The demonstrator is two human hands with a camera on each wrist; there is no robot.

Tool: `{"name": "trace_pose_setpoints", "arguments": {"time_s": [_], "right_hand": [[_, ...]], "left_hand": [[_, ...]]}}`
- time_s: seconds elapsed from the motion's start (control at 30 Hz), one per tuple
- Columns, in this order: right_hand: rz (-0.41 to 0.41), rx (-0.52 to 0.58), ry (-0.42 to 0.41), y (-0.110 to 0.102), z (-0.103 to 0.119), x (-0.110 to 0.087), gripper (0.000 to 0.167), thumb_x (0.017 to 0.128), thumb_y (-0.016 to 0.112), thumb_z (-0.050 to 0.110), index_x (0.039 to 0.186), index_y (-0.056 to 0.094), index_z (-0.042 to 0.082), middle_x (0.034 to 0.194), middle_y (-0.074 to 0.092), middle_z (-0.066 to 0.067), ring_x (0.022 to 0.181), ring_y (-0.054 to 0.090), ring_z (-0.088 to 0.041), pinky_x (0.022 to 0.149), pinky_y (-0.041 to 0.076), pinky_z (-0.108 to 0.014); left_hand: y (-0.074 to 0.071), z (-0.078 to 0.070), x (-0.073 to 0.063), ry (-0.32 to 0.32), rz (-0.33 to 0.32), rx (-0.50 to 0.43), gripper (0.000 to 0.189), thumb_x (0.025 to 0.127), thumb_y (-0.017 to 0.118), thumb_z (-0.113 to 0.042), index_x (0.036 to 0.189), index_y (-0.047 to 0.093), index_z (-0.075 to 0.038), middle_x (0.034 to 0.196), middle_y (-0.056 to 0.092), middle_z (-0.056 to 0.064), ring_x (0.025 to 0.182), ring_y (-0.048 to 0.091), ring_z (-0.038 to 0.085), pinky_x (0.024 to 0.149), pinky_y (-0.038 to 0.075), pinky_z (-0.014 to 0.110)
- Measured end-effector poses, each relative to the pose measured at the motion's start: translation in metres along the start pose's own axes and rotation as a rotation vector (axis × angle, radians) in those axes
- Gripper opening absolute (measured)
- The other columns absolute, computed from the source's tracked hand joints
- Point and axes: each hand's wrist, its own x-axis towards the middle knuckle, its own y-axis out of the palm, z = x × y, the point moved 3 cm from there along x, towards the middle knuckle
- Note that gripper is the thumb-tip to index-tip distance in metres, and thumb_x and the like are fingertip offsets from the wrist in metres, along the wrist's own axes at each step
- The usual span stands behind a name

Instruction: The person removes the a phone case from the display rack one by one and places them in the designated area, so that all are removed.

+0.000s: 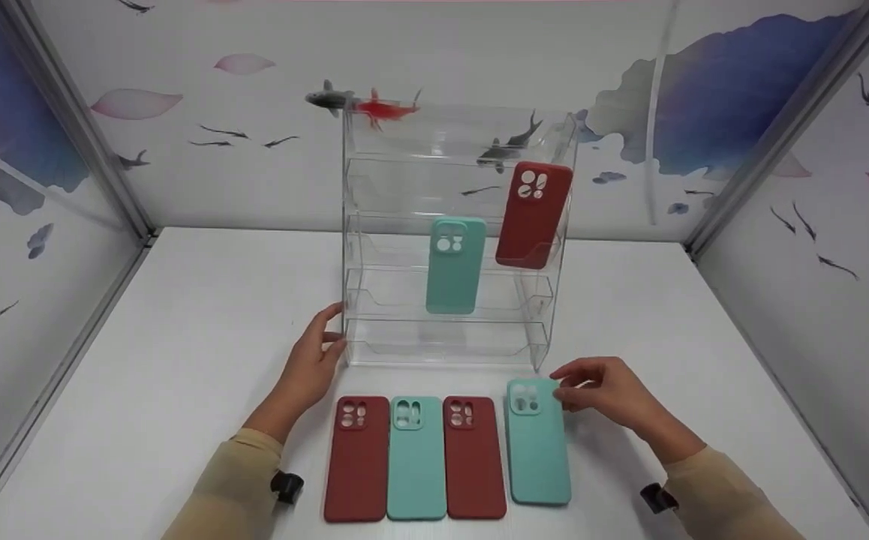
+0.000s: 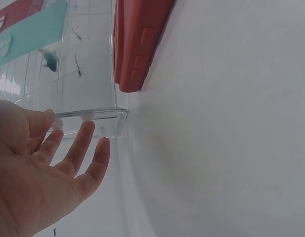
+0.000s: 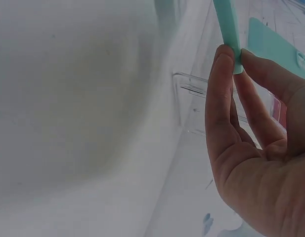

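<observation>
My left hand [image 1: 313, 366] holds the left side panel of a clear tiered display rack [image 1: 446, 349] near its lower front. In the left wrist view, thumb and forefinger pinch the panel's edge [image 2: 88, 113] while the other fingers spread. A teal phone case [image 1: 538, 450] is pinched by its upper right corner between the thumb and fingers of my right hand [image 1: 605, 390]. The right wrist view shows this case [image 3: 228, 29] edge-on. Left of it, a red phone case [image 1: 356, 469], a teal one [image 1: 416, 469] and another red one [image 1: 475, 469] lie in a row, camera cutouts facing away from me.
On the rack, a teal case [image 1: 455, 274] leans on a middle tier and a red case [image 1: 536, 217] stands higher at the right. The rack stands on a white table [image 1: 239, 300], with printed panels [image 1: 254, 172] behind and at both sides.
</observation>
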Motion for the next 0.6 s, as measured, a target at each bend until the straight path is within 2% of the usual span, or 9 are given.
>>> {"name": "trace_pose_setpoints", "arguments": {"time_s": [0.33,0.6], "right_hand": [[-0.021,-0.021,0.091,0.016,-0.011,0.004,0.03,0.091,0.08,0.023,0.118,0.076,0.01,0.1,0.072,-0.007,0.086,0.072,-0.019,0.079,0.065,-0.031],[-0.031,-0.084,0.115,0.024,-0.014,0.005,0.027,0.09,0.081,0.025,0.115,0.078,0.013,0.099,0.073,-0.003,0.083,0.066,-0.017,0.071,0.059,-0.026]], "left_hand": [[-0.001,-0.001,0.0,-0.006,0.008,-0.013,0.058,0.11,0.049,-0.014,0.163,0.026,-0.022,0.165,0.036,0.007,0.14,0.051,0.031,0.112,0.049,0.053],[0.0,0.0,0.0,-0.004,-0.002,-0.003,0.059,0.11,0.049,-0.014,0.163,0.026,-0.022,0.166,0.036,0.007,0.139,0.052,0.031,0.112,0.048,0.054]]}}
